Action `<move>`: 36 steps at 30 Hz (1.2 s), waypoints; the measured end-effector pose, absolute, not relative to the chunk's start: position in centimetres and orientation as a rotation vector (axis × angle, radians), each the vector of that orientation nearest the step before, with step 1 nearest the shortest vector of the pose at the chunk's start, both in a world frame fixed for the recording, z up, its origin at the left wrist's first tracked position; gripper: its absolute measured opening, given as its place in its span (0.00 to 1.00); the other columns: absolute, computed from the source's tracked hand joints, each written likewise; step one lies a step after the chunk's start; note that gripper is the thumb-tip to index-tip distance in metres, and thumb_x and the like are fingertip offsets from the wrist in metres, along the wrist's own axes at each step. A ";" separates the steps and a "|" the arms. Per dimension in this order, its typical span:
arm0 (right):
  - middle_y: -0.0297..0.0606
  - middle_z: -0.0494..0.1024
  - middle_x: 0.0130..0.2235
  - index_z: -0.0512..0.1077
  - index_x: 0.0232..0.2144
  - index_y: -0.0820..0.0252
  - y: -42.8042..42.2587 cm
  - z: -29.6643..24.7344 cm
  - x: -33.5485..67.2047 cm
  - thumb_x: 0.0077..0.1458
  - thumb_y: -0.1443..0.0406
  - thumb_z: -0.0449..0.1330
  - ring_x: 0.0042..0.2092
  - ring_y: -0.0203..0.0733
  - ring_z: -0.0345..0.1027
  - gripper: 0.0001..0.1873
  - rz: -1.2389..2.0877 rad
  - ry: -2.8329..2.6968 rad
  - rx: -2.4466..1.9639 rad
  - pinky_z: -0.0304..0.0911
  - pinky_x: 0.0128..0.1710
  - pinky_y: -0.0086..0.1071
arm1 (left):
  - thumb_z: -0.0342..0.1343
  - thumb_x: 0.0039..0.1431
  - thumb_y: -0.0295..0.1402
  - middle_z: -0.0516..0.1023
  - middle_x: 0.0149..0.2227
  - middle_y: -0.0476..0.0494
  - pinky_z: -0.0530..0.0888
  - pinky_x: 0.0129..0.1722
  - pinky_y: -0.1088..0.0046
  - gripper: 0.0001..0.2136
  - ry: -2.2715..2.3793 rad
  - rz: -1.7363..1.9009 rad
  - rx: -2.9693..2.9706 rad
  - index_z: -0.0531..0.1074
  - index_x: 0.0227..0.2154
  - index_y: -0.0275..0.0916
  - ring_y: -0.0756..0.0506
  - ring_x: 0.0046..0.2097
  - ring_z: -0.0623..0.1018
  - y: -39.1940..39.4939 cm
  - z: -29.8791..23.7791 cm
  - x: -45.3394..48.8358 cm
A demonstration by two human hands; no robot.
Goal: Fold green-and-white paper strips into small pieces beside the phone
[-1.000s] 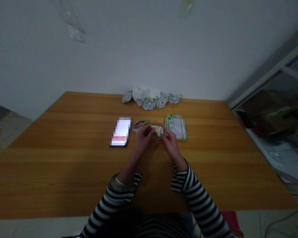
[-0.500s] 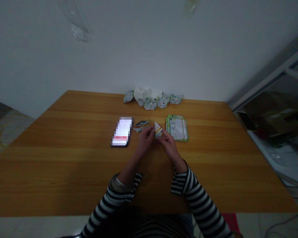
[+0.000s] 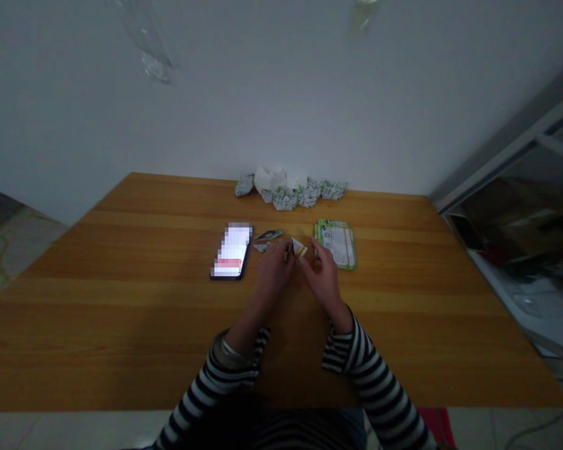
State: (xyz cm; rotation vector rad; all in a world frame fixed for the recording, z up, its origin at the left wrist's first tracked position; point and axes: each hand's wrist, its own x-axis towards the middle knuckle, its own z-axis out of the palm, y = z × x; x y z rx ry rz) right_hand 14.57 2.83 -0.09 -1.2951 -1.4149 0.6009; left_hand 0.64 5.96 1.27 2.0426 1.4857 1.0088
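Note:
A small folded piece of printed paper (image 3: 298, 247), white with yellow and red print, sits between my hands above the table. My left hand (image 3: 274, 269) is closed on its left side. Thumb and index finger of my right hand (image 3: 324, 276) are spread apart, the thumb close to the paper's lower edge; whether it touches I cannot tell. Just beyond my left hand lie two folded paper pieces, one of them a dark flat piece (image 3: 269, 235). Right of my right hand is a stack of green-edged printed sheets (image 3: 340, 245).
A phone (image 3: 232, 251) with a lit, blurred screen lies left of my hands on the wooden table (image 3: 145, 300). Along the wall, several folded printed paper shapes (image 3: 285, 198) and white crumpled paper (image 3: 269, 179) stand in a row. A shelf (image 3: 544, 300) is at the right.
My right hand has loosened, its index finger lifting away from the folded paper. The paper has tilted and shifted slightly down, and my left hand has turned over it.

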 end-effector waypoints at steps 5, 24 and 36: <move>0.44 0.78 0.50 0.71 0.55 0.55 2.6 0.1 15.0 0.62 0.60 0.54 0.51 0.49 0.70 0.20 0.476 -1.602 -1.392 0.62 0.55 0.45 | 0.46 0.63 0.28 0.78 0.40 0.38 0.71 0.41 0.67 0.11 1.490 0.787 2.247 0.71 0.45 0.38 0.40 0.42 0.77 5.3 1.5 1.2; 0.37 0.81 0.35 0.75 0.47 0.57 4.0 -1.2 17.2 0.55 0.53 0.60 0.37 0.46 0.74 0.21 1.090 -1.248 -1.157 0.69 0.38 0.37 | 0.51 0.61 0.43 0.74 0.24 0.47 0.67 0.26 0.75 0.16 1.031 0.862 1.743 0.75 0.29 0.35 0.48 0.27 0.71 7.1 1.5 -0.4; 0.38 0.74 0.56 0.74 0.50 0.51 3.2 0.8 18.9 0.48 0.56 0.68 0.56 0.48 0.67 0.25 1.207 -1.287 -0.992 0.64 0.55 0.41 | 0.63 0.52 0.36 0.80 0.47 0.39 0.76 0.44 0.64 0.19 0.793 0.862 1.571 0.76 0.47 0.37 0.42 0.43 0.80 6.8 2.5 -0.8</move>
